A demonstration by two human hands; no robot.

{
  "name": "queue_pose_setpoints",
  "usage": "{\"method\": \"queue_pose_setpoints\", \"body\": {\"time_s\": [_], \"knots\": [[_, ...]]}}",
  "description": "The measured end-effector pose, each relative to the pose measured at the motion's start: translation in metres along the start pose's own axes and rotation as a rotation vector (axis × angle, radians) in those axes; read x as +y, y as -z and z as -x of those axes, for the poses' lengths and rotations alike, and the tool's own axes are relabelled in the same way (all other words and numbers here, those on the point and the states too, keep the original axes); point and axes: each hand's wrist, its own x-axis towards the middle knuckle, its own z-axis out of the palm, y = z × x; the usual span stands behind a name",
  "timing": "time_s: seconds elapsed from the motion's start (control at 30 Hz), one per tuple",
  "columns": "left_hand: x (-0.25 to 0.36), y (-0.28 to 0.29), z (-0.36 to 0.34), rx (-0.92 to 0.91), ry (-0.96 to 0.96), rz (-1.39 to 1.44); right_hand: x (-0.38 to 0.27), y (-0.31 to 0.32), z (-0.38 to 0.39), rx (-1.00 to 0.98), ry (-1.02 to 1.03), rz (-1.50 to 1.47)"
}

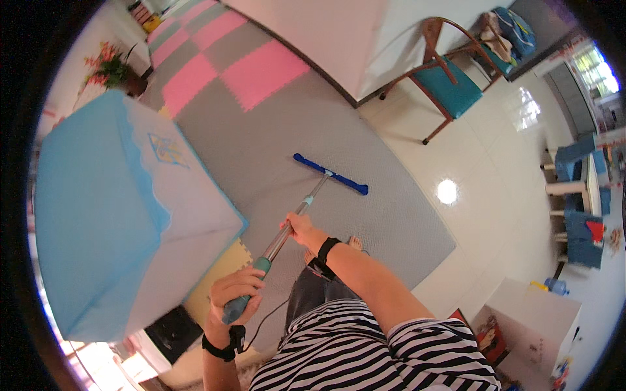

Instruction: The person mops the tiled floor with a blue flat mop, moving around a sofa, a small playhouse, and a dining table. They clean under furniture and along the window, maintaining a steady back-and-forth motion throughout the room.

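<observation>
Both my hands hold a long-handled mop with a metal pole [279, 242] and teal grip sections. My left hand [236, 290] wraps round the grip at the pole's near end. Further down, my right hand [300, 228] closes round the pole. The mop's wide blue head [331, 174] lies flat on the grey foam mat [261, 143], slanting from upper left to lower right. Black bands sit on both my wrists, and a thin dark cable hangs near the left one.
A blue and white play tent [140, 215] stands close on the left. Pink foam tiles [264, 72] lie farther off. Beyond the mat's edge are glossy floor tiles [417, 156], a wooden chair [448, 90] with a teal seat, and a white cabinet [531, 319] at the lower right.
</observation>
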Motion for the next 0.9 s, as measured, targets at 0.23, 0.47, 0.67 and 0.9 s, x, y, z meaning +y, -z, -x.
{"method": "queue_pose_setpoints", "body": {"time_s": [0.23, 0.47, 0.67, 0.9], "knots": [[-0.017, -0.043, -0.067, -0.121, 0.094, 0.053, -0.086, 0.043, 0.004, 0.134, 0.170, -0.227], [-0.034, -0.119, -0.138, -0.209, 0.093, -0.022, -0.166, 0.127, 0.000, 0.176, 0.252, -0.251], [-0.013, -0.154, -0.173, -0.320, 0.027, 0.006, -0.188, 0.170, 0.038, 0.237, 0.208, -0.311], [0.006, -0.210, -0.194, -0.512, 0.003, 0.118, -0.167, 0.267, 0.088, 0.319, 0.333, -0.389]]}}
